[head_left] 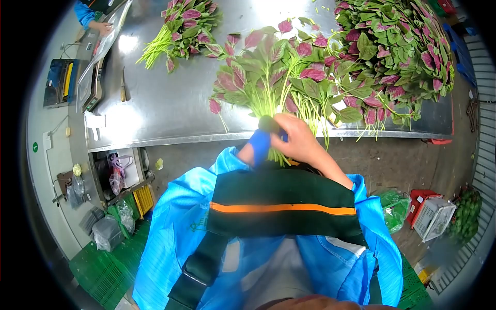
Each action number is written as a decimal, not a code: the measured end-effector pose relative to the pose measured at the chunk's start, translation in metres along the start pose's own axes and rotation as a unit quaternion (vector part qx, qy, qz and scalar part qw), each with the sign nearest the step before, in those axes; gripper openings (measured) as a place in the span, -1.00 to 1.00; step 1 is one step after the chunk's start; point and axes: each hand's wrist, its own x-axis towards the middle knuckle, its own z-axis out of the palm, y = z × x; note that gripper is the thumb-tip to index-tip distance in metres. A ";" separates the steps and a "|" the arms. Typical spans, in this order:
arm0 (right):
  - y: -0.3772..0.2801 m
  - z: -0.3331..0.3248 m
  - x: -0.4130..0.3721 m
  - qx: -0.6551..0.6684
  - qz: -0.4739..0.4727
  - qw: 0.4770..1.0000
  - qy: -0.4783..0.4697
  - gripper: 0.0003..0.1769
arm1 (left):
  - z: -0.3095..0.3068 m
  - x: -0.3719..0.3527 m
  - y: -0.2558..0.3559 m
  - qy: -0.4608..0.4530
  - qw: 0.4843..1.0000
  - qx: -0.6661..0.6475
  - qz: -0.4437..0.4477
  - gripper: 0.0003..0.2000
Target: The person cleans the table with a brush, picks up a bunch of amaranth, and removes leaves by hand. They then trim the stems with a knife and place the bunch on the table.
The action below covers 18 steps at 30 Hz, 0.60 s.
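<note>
A bunch of red and green leafy stems (258, 77) stands upright at the metal table's front edge, its leaves pointing away from me. My left hand (257, 144), in a blue covering with a dark patch at the fingers, is wrapped round the stems and blurred. Bare and curled, my right hand (297, 135) touches the same stems from the right, its fingertips partly hidden. Stem ends stick out below both hands. Loose leafy stems (315, 98) lie just right of the bunch.
A large leafy pile (398, 51) covers the table's right side. Another bunch (181, 31) lies at the back left of the table (170, 103). A wooden-handled tool (123, 93) lies on the left. Another person's hand (102, 27) is at the far left. Crates (434, 217) stand below right.
</note>
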 end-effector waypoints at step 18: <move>0.056 -0.066 -0.094 -0.120 0.457 0.880 0.046 -0.46 | 0.010 0.001 -0.001 0.011 0.999 0.010 -0.031 -0.65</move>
